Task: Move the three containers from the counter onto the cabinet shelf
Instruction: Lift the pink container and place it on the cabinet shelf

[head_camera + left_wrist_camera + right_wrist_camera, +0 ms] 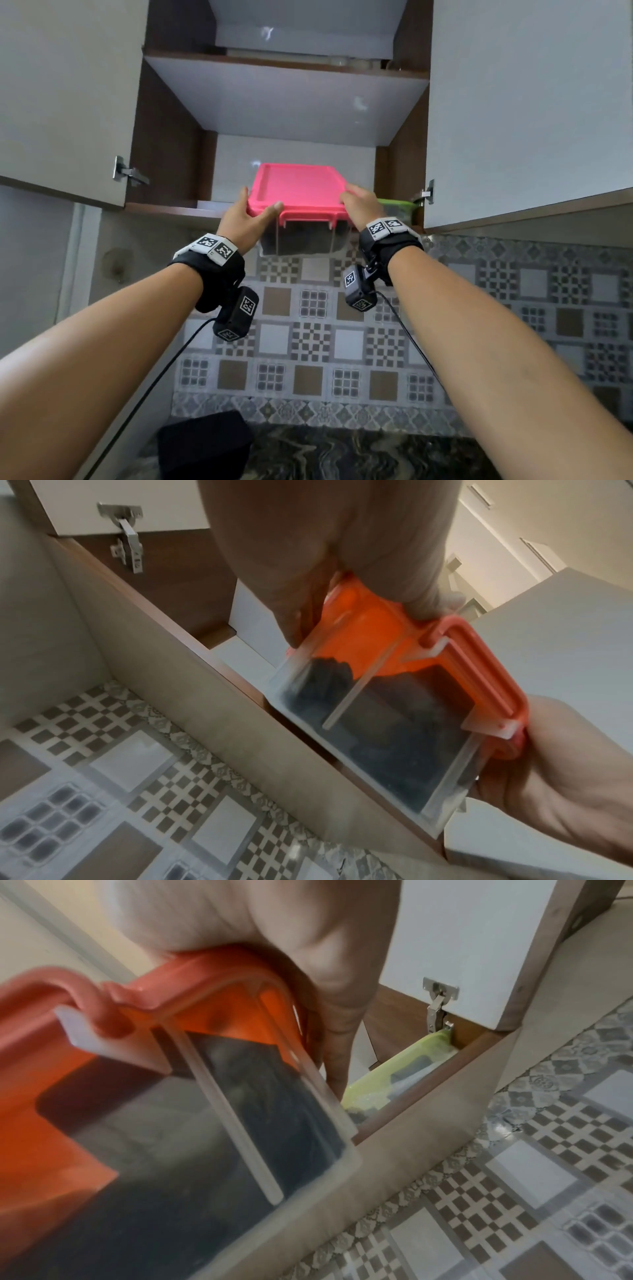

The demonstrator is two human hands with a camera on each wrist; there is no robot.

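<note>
Right now the pink-lidded box [295, 192] sits half over the shelf [205, 205] edge, the left hand [244, 219] and right hand [359, 205] each gripping a lid end. A green-lidded box [394, 1080] already rests inside at the right; I can't spot a third. Both are clear, hard plastic with snap-on lids and dark contents, and the tabletop [342, 452] looks like veined stone.

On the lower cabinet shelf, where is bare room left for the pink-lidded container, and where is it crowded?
Bare shelf lies between the left cabinet wall and the pink-lidded container. The right end is crowded: the green-lidded container sits by the right hinge, beside the right hand.
</note>
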